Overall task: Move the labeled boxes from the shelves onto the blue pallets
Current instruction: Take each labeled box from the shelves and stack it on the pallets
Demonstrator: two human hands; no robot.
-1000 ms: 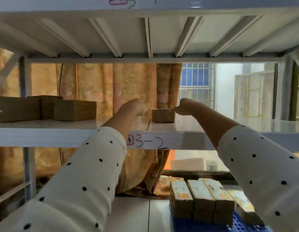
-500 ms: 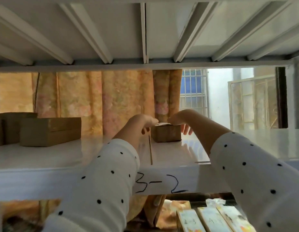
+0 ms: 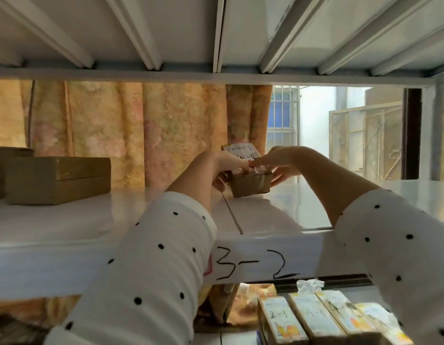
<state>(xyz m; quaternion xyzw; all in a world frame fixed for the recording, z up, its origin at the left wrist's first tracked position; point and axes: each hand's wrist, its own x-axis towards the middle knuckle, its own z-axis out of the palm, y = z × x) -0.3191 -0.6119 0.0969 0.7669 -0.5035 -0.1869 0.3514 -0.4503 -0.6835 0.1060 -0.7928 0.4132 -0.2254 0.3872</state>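
Note:
A small brown cardboard box [image 3: 249, 184] with a white label on top sits on the white shelf [image 3: 96, 220] marked "3-2". My left hand [image 3: 229, 164] grips its left side, thumb over the top edge. My right hand [image 3: 275, 163] holds its right side, fingers curled behind it. The box is tilted with its far end raised off the shelf. Both arms in white dotted sleeves reach across the shelf front.
Two larger brown boxes [image 3: 57, 179] stand on the same shelf at the left. Below, several labeled boxes [image 3: 308, 317] lie packed together at the bottom right. The upper shelf's ribbed underside [image 3: 216, 33] hangs close overhead. A curtain [image 3: 141, 130] is behind.
Both hands have closed round the small box and tipped it up, showing its label. The camera has moved closer to the shelf.

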